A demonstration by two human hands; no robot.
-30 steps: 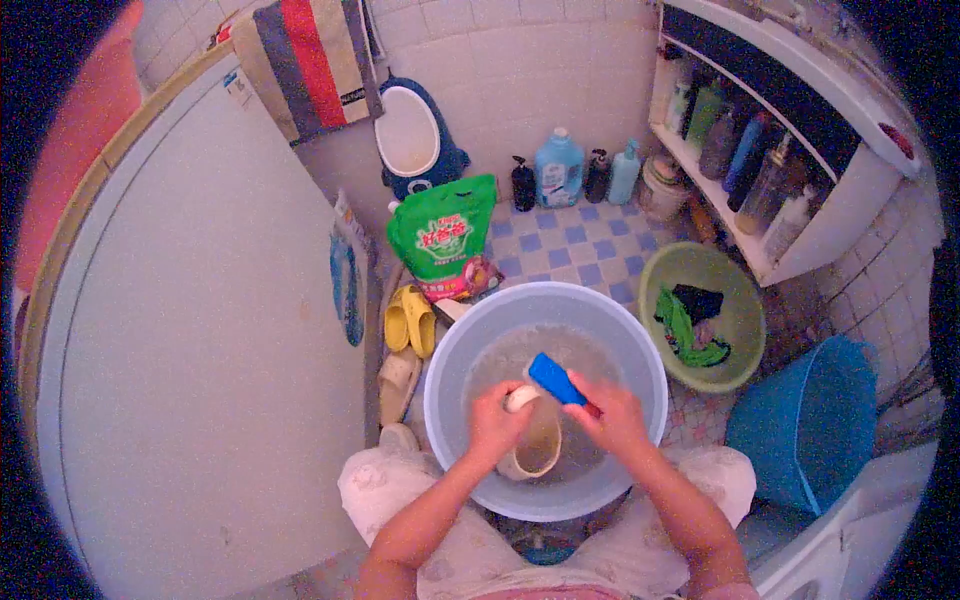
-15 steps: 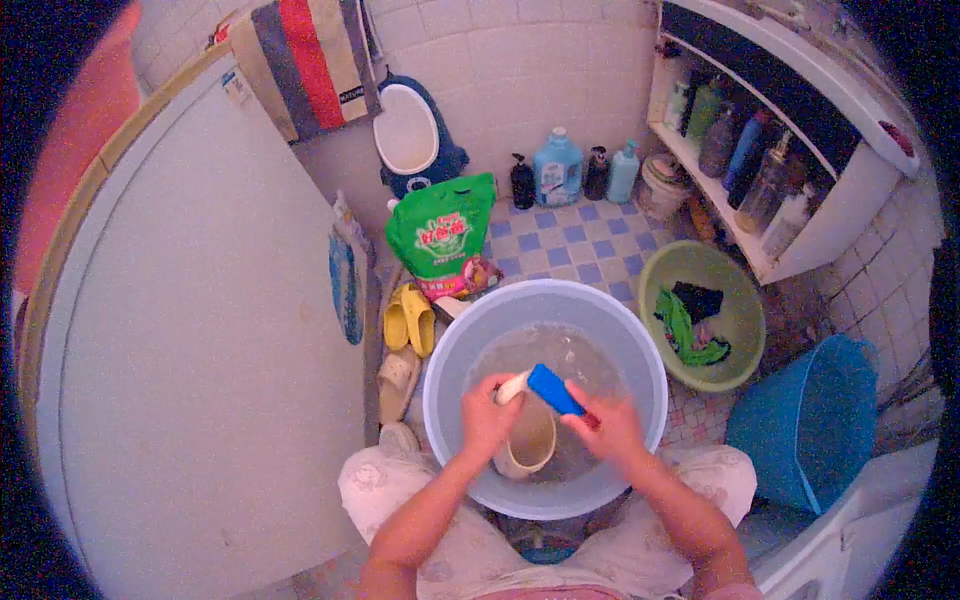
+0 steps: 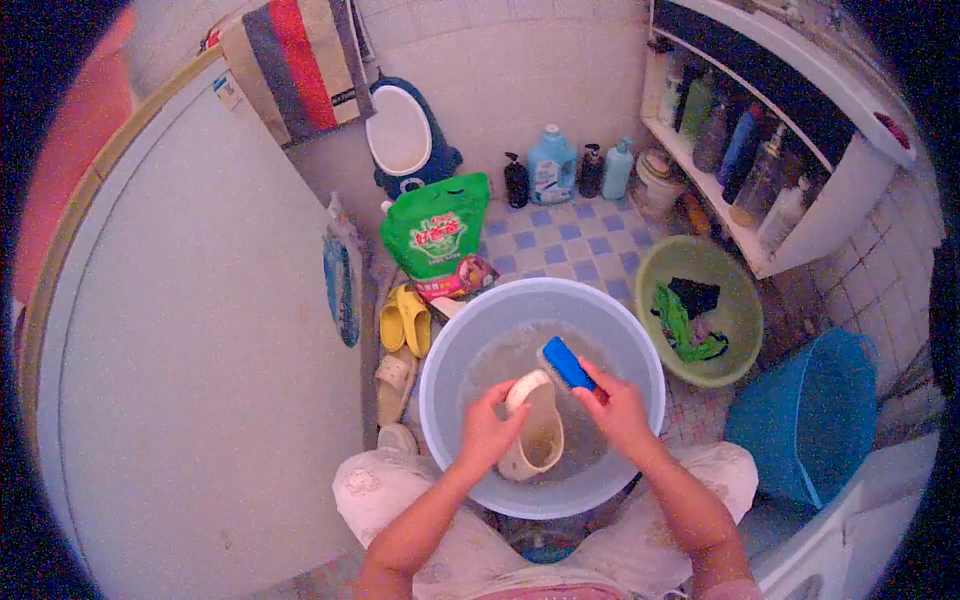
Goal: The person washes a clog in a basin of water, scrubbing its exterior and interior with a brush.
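Note:
My left hand (image 3: 492, 428) grips a beige clog (image 3: 541, 420) by its upper left side, over the water in a large pale-blue basin (image 3: 447, 350). The clog is tilted, with its opening facing me. In my right hand (image 3: 615, 405) is a scrub brush (image 3: 568, 362) with a blue head and a red handle. Its bristles point left toward the clog's upper end, with a small gap between them. The basin stands between my knees and holds cloudy water.
A green basin (image 3: 742, 350) with wet clothes and a blue bucket (image 3: 790, 430) stand on the right. Yellow clogs (image 3: 404, 318) and a green detergent bag (image 3: 437, 232) are on the left. Bottles (image 3: 552, 165) line the back wall. A shelf cabinet (image 3: 800, 250) juts in at upper right.
The brush has come off the clog and moved slightly up and right. The clog has turned, so more of its upper and opening shows. The view has shifted a little.

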